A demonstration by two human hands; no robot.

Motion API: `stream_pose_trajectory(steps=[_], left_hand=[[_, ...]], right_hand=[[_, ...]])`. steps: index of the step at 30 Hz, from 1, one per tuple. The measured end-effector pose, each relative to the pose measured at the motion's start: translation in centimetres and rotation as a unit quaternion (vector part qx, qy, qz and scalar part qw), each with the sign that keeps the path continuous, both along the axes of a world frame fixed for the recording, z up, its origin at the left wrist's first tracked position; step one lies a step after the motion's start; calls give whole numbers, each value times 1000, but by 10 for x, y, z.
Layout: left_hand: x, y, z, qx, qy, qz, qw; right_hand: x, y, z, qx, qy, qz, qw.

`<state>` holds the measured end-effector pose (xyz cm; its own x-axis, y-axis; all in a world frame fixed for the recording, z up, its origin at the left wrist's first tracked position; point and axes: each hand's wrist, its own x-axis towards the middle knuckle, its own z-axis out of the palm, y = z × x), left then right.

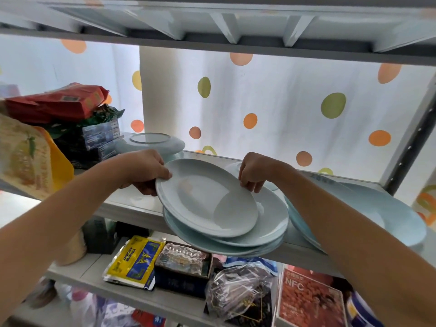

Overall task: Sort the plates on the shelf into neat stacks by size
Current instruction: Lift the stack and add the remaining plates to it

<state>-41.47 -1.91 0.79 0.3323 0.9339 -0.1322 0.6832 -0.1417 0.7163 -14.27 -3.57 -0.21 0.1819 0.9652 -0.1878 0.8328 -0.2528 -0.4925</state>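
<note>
A pale blue-white plate (203, 197) lies tilted on top of a stack of larger plates (266, 230) that overhangs the front edge of the grey shelf (132, 204). My left hand (146, 171) grips the top plate's left rim, thumb on its upper face. My right hand (253, 172) pinches the plate's far right rim with curled fingers. An upside-down plate (151, 141) rests at the back left of the shelf. More large plates (396, 213) lie at the right, partly hidden by my right forearm. A small plate (233, 167) peeks out behind my right hand.
Red and green packets on dark boxes (70, 121) and a yellow bag (28, 159) crowd the shelf's left end. A metal upright (410, 142) bounds the right. The shelf above (212, 46) hangs low. Packets and a red box (309, 298) fill the shelf below.
</note>
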Motion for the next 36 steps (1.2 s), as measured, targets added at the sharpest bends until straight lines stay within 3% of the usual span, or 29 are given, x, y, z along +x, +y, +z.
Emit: stream_pose_trajectory(steps=[4, 12, 16, 21, 26, 31, 36], left_hand=[[-4, 9, -9, -6, 56, -7, 998], [-1, 16, -5, 2, 88, 7, 996], [10, 24, 0, 61, 125, 35, 990], [42, 41, 14, 200, 187, 22, 962], [95, 52, 40, 153, 173, -25, 973], [132, 77, 48, 124, 225, -83, 963], [162, 101, 46, 102, 269, -179, 941]], right_hand=[[0, 2, -5, 2, -9, -3, 1000], [0, 3, -1, 19, 7, -19, 1000], [4, 5, 5, 56, 22, -36, 998], [17, 15, 11, 102, 27, -80, 991], [38, 28, 20, 123, 23, -125, 984], [59, 43, 25, 99, 35, -160, 982], [79, 56, 31, -29, 33, -194, 980]])
